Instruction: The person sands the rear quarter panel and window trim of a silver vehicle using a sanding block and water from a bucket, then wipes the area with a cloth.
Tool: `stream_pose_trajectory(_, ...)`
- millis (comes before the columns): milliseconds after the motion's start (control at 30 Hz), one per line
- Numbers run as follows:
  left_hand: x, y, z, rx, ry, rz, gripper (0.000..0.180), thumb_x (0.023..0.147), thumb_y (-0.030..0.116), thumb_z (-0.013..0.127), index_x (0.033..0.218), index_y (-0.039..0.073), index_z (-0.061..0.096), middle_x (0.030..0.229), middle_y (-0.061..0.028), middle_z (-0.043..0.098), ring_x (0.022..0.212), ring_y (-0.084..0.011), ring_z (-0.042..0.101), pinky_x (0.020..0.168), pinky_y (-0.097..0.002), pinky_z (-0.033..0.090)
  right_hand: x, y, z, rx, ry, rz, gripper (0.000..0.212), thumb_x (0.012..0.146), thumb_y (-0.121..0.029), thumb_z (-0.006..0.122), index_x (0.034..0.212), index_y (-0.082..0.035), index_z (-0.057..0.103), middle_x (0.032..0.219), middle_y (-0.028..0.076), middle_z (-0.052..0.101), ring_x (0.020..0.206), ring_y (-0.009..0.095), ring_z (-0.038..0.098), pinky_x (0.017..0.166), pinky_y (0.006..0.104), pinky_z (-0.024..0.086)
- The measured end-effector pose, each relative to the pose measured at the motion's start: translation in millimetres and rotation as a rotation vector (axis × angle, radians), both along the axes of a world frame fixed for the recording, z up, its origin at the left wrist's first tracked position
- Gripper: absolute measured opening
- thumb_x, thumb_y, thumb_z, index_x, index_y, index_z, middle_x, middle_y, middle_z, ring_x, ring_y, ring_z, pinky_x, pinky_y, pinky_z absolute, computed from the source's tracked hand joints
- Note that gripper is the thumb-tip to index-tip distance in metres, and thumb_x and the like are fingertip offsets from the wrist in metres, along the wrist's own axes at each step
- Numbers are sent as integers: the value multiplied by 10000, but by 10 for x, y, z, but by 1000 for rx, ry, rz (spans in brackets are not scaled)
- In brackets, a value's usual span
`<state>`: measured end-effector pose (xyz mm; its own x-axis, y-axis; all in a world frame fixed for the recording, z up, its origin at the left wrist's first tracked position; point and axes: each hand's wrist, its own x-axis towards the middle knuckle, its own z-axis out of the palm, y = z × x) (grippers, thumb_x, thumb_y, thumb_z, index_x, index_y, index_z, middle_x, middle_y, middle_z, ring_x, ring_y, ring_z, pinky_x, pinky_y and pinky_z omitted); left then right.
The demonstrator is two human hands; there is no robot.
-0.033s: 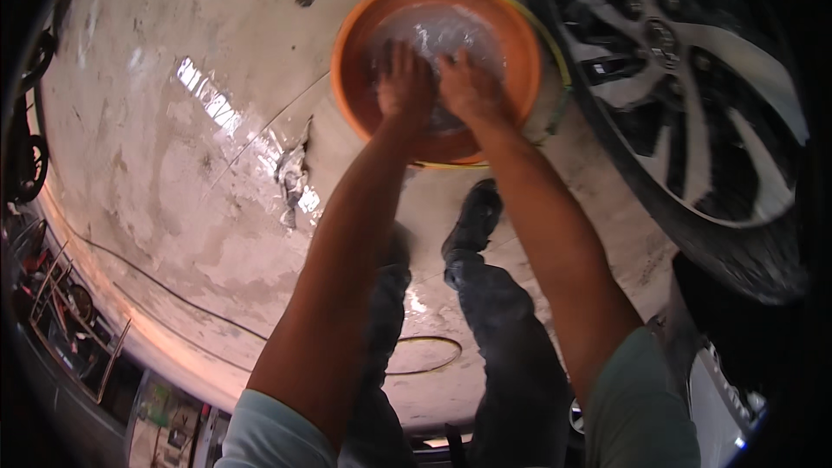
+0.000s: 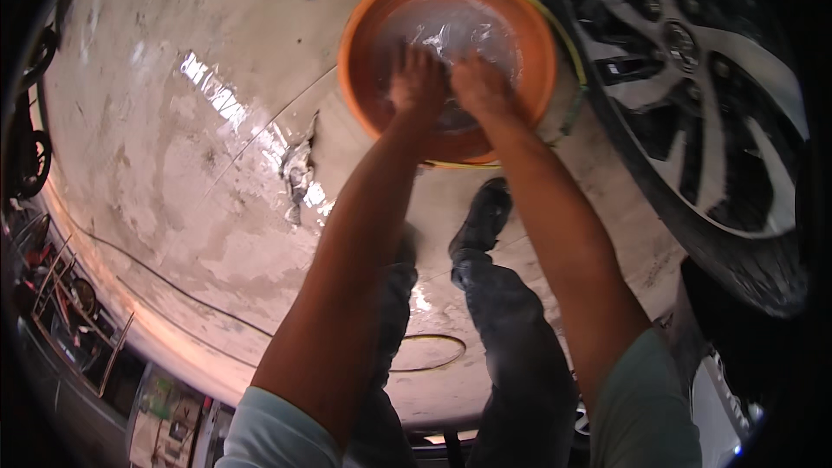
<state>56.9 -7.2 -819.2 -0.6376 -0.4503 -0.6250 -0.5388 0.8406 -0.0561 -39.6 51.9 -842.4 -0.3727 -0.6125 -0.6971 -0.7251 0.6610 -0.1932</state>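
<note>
An orange round basin (image 2: 349,61) holds cloudy, rippling water (image 2: 433,22). My left hand (image 2: 418,82) reaches palm down into it, left of the middle, its fingers stretched forward and slightly apart. Close beside it, my right hand (image 2: 479,87) is also in the basin, apart from the left. Its fingers are blurred and partly lost in the water, so whether they are closed is unclear. Nothing shows in either hand, though what lies under the surface is hidden.
A car wheel (image 2: 685,43) with silver spokes stands close on the right. A yellow-green hose (image 2: 568,39) curves round the basin. A grey wet rag (image 2: 296,172) lies on the wet concrete floor (image 2: 173,208). My shoe (image 2: 484,212) is just below the basin; a dark cable (image 2: 186,295) runs at lower left.
The whole view has shifted a little, so the basin and wheel sit slightly further right. Both hands stay in the basin; the right hand's fingers look more bent and blurred.
</note>
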Motion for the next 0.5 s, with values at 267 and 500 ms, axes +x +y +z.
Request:
stream_pose_trajectory(267, 17, -158, 13, 646, 40, 420, 291, 896, 168, 509, 1120, 27, 630, 1249, -202, 581, 1161, -330, 564, 941, -445, 457, -86, 14, -266, 51, -79, -179, 455, 905, -370, 496, 1263, -97, 557, 1205, 186, 596, 1143, 350, 557, 965, 417, 445)
stream_pose_trajectory(500, 519, -619, 1034, 1000, 727, 470, 268, 954, 199, 452, 1143, 23, 525, 1111, -137, 502, 948, -217, 520, 807, -304, 426, -745, 495, 1052, -480, -1020, -966, 596, 827, -282, 702, 1350, -123, 465, 1209, 68, 574, 1071, 178, 571, 846, 339, 518)
